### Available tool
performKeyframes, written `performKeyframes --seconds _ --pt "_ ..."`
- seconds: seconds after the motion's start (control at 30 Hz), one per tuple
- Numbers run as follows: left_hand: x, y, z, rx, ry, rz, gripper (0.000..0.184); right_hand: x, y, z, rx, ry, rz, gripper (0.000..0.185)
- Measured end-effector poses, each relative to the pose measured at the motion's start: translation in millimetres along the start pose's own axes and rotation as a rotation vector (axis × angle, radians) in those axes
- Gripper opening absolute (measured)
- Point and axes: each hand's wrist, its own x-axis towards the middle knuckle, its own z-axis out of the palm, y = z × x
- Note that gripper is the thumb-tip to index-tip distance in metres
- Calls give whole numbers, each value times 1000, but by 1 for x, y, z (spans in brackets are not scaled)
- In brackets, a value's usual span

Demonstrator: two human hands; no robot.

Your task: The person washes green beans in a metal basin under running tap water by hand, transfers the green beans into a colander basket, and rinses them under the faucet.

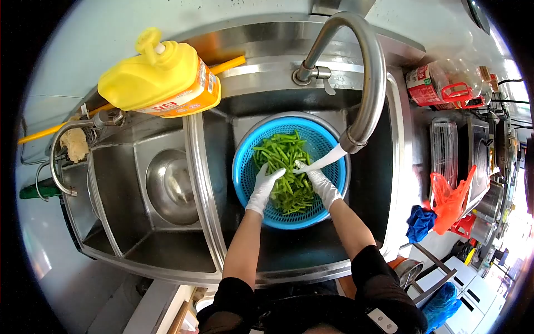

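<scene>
With the colander taken as the centre of the dial, the cut green vegetables (289, 193) lie heaped inside the blue colander (320, 136), running from its 11 o'clock side through the middle to 6 o'clock. The colander sits in a wider metal basin (332, 127), whose rim shows past it at 1 o'clock, in the dark sink (367, 217).

Both hands wear thin white gloves. The left hand (265, 187) reaches in at 8 o'clock and touches the heap, its thumb parted from the forefinger; whether its other fingers close on any pieces cannot be told. The right hand (318, 179) comes in from 4 o'clock, fingers bent at the greens, partly covered by the water stream (328, 160); whether it grips anything cannot be told either.

The stream falls slantwise from the curved faucet (376, 78), whose base stands at 12 o'clock and whose mouth hangs at 2. A yellow jug (156, 80) stands at 10 o'clock, a steel bowl (171, 186) rests in the neighbouring sink at 9, and a red bag (449, 200) lies just past 3, beside a blue cloth (420, 224).
</scene>
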Motion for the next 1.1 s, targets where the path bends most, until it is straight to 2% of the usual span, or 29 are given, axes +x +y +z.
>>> performKeyframes --seconds 0.03,0.07,0.13,0.17,0.2,0.23,0.27,0.3,0.33,0.37,0.4,0.43,0.47,0.5,0.53,0.57,0.6,0.63,0.67,0.7,0.73,0.8,0.87,0.9,0.93,1.0,1.03,1.07,1.1 --pt "-6 -1 0 24 5 52 61 -8 -6 -2 121 -44 28 68" --pt "-13 1 2 48 9 108 55 -19 -18 -1 182 -137 -147 58" --pt "-34 18 11 219 64 287 49 -31 -33 -8 348 -177 -149 83" --pt "-46 26 11 358 62 392 49 -37 -43 -10 333 -130 -150 73" --pt "-54 28 12 497 57 494 50 -44 -54 -18 132 -85 -184 65" --pt "-48 11 8 674 174 620 54 -35 -47 -25 -202 72 -280 64" --pt "-52 9 9 916 359 617 59 -32 -47 -27 -535 233 -372 62" --pt "-55 5 12 1038 427 614 63 -33 -41 -26 -579 378 -575 57" --pt "-56 3 17 1156 498 608 69 -35 -44 -18 -785 535 -744 53" --pt "-52 -1 20 1239 410 759 78 -32 -42 -9 -859 559 -787 59" --pt "-50 -8 28 1365 250 723 85 -30 -38 1 -932 579 -827 64" --pt "-43 -16 29 1549 93 642 90 -37 -40 14 -970 373 -859 68" --pt "-35 -21 27 1725 -71 553 94 -36 -22 32 -1527 407 -768 68" --pt "-27 -21 15 1732 -71 487 97 -34 -16 25 -1481 264 -804 67" --pt "-26 -18 7 1637 -29 535 95 -37 -16 14 -1433 120 -828 66" --pt "-18 -26 -1 1533 138 548 93 -26 -7 3 -1361 217 -785 66" --pt "-10 -35 -7 1429 299 554 90 -11 10 -8 -1451 328 -761 66" --pt "-5 -40 -7 1420 371 564 83 -13 13 -3 -1316 382 -668 66" --pt "-11 -40 2 1446 318 516 81 -19 11 10 -1179 430 -579 66" --pt "-18 -39 15 1475 271 475 79 -31 11 24 -1273 411 -542 65" --pt "-21 -36 21 1504 225 433 77 -32 13 17 -1439 167 -663 59" --pt "-22 -36 3 1498 69 677 65 -50 -23 2 -1414 -11 -569 54" --pt "-15 -16 -9 1306 147 783 61 -38 -33 -9 -1117 199 -682 54" --pt "-11 -5 -7 1302 342 882 63 -42 -55 -5 -1109 276 -600 58" --pt "-2 4 -4 1296 450 813 68 -53 -82 10 -1102 353 -518 62" --pt "21 -3 3 1365 473 767 72 -2 -26 25 -1101 523 -827 72" --pt "20 -9 15 1522 312 544 73 -10 -23 41 -1232 427 -776 70" --pt "18 -10 15 1525 294 596 63 -20 -25 51 -1362 327 -727 68" --pt "13 -11 5 1432 175 645 55 -26 -32 35 -1228 230 -856 57"
